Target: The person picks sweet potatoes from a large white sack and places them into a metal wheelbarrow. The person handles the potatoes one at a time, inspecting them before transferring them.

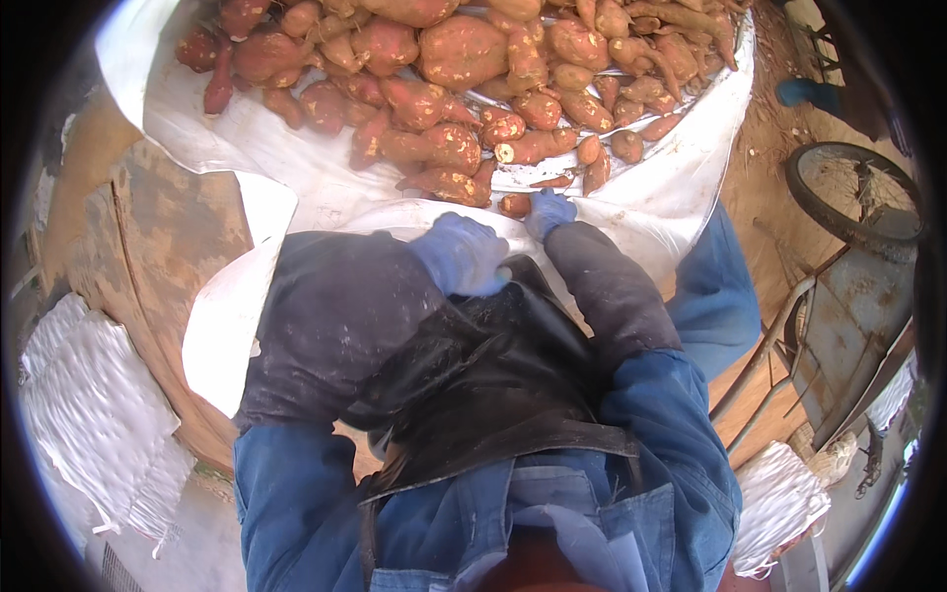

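Observation:
Reddish-brown sweet potatoes lie heaped on a white sheet in front of me. My right hand, in a blue glove, is at the near edge of the heap. Its fingers are closed at the end of a small sweet potato. To its left and nearer my body, my blue-gloved left hand is closed, knuckles up, by the top of my black apron. Its fingertips are turned out of sight, so what it holds, if anything, cannot be made out.
A cart with a spoked wheel and rusty metal panel stands at the right. White woven sacks lie at the lower left, and another white sack at the lower right. Part of another person's dark clothing shows at the upper right.

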A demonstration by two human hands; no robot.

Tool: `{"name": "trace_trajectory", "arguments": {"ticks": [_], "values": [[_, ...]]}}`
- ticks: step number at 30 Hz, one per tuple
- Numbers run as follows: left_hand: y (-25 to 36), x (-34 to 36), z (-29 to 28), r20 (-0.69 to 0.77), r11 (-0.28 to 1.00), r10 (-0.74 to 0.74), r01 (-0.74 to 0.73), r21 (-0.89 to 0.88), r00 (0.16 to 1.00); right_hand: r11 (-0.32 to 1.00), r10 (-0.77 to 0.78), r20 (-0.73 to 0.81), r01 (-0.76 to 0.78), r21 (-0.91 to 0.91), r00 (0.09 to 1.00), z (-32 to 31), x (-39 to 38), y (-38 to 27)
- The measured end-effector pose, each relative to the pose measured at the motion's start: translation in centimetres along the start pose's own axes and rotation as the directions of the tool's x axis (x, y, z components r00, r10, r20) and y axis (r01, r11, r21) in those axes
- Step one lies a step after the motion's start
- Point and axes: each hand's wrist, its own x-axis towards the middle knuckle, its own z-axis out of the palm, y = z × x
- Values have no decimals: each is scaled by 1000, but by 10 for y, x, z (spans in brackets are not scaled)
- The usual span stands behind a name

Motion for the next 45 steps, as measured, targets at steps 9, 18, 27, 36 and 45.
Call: {"name": "trace_trajectory", "arguments": {"ticks": [9, 18, 27, 36, 45], "values": [[-15, -1, 9, -314, 989, 142, -150, -3, 939, 957, -115, 14, 114, -268, 993, -12, 19, -2], [-19, -16, 9, -447, 982, 173, -189, 10, 878, 419, 298, -29, -103, 902, 954, -47, 6, 7], [-19, -15, 11, -627, 977, 179, -210, 25, 758, 260, 25, -351, 333, 906, 936, 18, 96, -6], [-47, 24, -1, -486, 946, -128, -40, -321, 864, -899, 181, 342, 13, 438, 922, -12, 83, -64], [-61, 161, 32, -278, 791, -219, 3, -612, 935, -951, -192, 57, -200, 236, 980, 16, 43, -1]]}}
